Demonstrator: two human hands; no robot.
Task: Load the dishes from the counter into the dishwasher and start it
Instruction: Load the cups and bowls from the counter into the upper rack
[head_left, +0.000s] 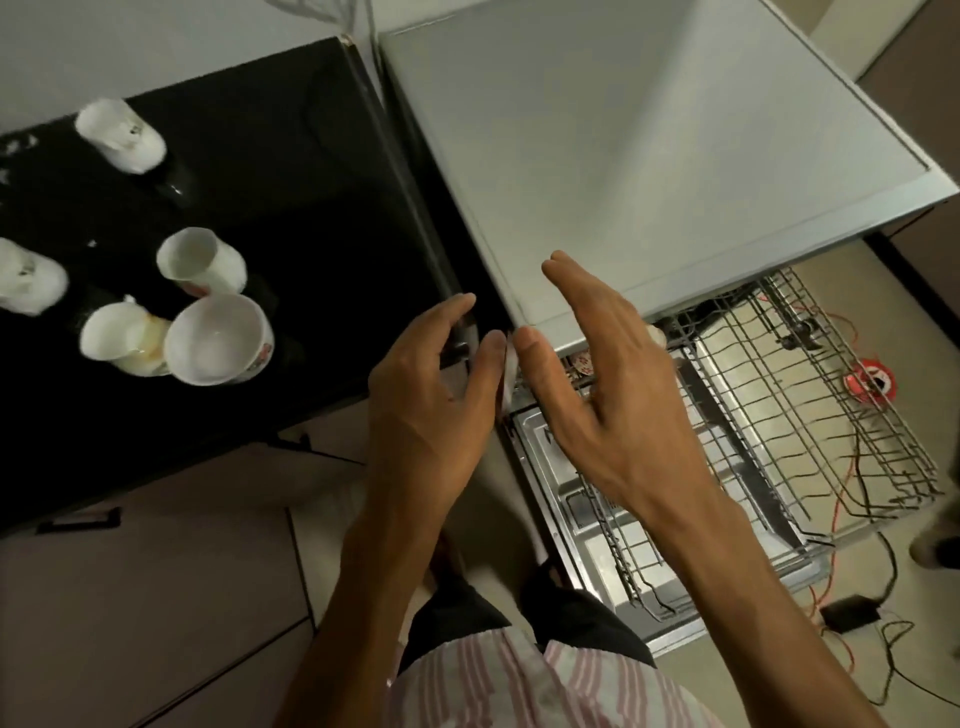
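Note:
My left hand (431, 384) and right hand (608, 374) meet at the front edge of the open dishwasher (649, 156). Between them is a white dish (510, 371) with a red pattern, mostly hidden under my right hand. My left thumb pinches its left rim, the other fingers curled. My right hand lies over the dish with straight fingers. The wire rack (810, 415) is pulled out to the right. On the black counter (291, 208) stand a white bowl (218, 340) and several white cups, such as one (200, 260) behind the bowl.
The dishwasher door (561, 467) lies open below my right forearm. A red cable reel (870, 387), loose orange and black cables and a black adapter (852, 613) lie on the floor right of the rack. Cabinet fronts run below the counter.

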